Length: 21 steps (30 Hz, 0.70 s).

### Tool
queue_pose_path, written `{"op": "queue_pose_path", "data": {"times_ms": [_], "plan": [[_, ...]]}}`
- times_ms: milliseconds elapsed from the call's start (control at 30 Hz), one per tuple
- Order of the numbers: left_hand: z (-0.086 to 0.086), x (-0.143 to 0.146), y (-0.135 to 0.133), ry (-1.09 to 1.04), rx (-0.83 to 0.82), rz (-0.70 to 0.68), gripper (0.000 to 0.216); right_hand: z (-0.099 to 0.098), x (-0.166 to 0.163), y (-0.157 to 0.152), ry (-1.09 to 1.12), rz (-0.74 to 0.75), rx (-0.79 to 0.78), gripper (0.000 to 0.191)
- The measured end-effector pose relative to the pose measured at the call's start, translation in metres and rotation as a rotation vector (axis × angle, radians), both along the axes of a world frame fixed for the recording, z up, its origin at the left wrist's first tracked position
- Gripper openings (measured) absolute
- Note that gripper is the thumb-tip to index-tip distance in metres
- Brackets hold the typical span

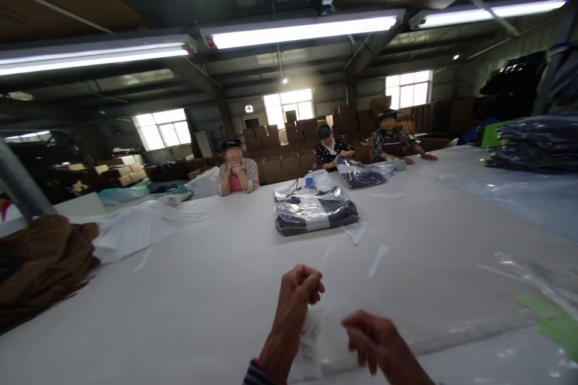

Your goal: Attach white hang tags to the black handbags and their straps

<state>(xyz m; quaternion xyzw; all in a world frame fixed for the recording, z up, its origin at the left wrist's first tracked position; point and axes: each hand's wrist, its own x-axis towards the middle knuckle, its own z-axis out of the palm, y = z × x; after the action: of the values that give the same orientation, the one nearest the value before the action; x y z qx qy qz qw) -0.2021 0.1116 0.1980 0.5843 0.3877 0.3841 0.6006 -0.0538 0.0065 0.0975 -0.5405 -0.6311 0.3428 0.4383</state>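
My left hand (298,292) is raised over the white table with its thumb and fingers pinched together. A faint, pale see-through strip (325,257) shows by its fingertips; what exactly the fingers hold I cannot make out. To its right and lower, my right hand (383,343) hovers with loosely bent fingers, slightly blurred, and nothing shows in them. A clear plastic bag (456,337) lies flat below and beside my hands. Ahead of them rests a dark folded garment in clear plastic (318,210) with a pale band across its middle.
Across the white table (203,289) are three people; one touches another bagged dark item (361,173). Brown garments (45,264) are heaped at left, near white sheeting (135,225). White strips (378,260) lie ahead. Stacked dark bagged items (535,143) and plastic sheets (519,195) are at right.
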Motion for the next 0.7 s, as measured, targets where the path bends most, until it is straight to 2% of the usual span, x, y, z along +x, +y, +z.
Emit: {"op": "queue_pose_path", "data": {"times_ms": [33, 100, 200, 300, 433, 567, 633, 700], "plan": [[-0.004, 0.016, -0.001, -0.003, -0.011, -0.016, 0.029, 0.008, 0.021, 0.012, 0.224, -0.081, -0.066, 0.05], [-0.012, 0.045, -0.001, -0.015, -0.031, -0.054, 0.029, 0.029, 0.053, 0.031, 0.531, -0.109, -0.098, 0.059], [-0.02, 0.078, -0.002, -0.051, -0.085, -0.138, 0.031, 0.06, 0.083, 0.043, 0.686, -0.042, -0.103, 0.053], [-0.029, 0.1, -0.002, -0.106, -0.154, -0.251, 0.035, 0.068, 0.108, 0.044, 0.583, -0.025, -0.086, 0.043], [-0.056, 0.128, 0.005, -0.201, -0.236, -0.404, 0.039, 0.053, 0.146, 0.043, 0.406, -0.038, -0.064, 0.041], [-0.083, 0.161, 0.006, -0.281, -0.29, -0.559, 0.033, 0.049, 0.176, 0.031, 0.275, -0.067, -0.157, 0.032], [-0.09, 0.176, 0.003, -0.3, -0.253, -0.596, 0.029, 0.053, 0.187, 0.023, 0.159, -0.11, -0.168, 0.028], [-0.096, 0.187, 0.002, -0.25, -0.075, -0.496, 0.025, 0.058, 0.2, 0.022, 0.047, -0.191, -0.148, 0.027]]}}
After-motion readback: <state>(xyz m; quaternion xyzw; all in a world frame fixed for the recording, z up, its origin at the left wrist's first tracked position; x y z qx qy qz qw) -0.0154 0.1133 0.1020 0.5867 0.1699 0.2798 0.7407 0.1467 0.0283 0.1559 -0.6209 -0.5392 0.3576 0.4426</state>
